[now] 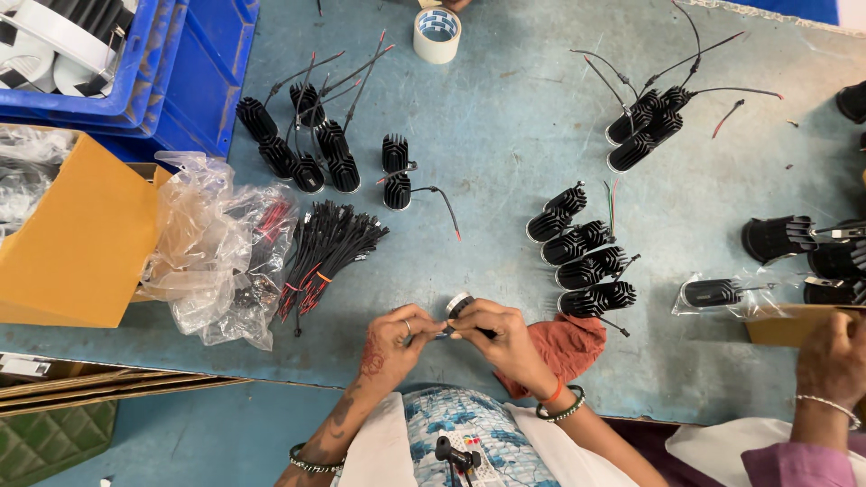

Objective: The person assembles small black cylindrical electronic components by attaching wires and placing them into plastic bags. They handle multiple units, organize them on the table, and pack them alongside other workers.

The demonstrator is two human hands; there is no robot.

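Hands: I watched the left hand (394, 338) and the right hand (501, 338) meet at the near edge of the blue table (505, 144), both sets of fingers pinched shut on one small finned heat sink (458, 307) with a pale rim, held just above the tabletop between them.
Row at right: four black heat sinks (582, 257) lay side by side just beyond the right hand, beside an orange cloth (568, 347).
Loose stock: more finned pieces stood in a cluster (302, 144) at far left and another (645, 126) at far right, thin wires trailing from them.
Wire bundle: a sheaf of black and red leads (325, 248) lay left of the hands.
Containers: I saw blue plastic crates (180, 72) at the top left holding white round housings; a brown cardboard box (77, 239), contents hidden from me; a crumpled clear bag (216, 252) with wires inside.
Tape: a white roll (437, 34) sat at the far edge.
Neighbour: another person's hand (834, 356) rested on a cardboard piece at right.
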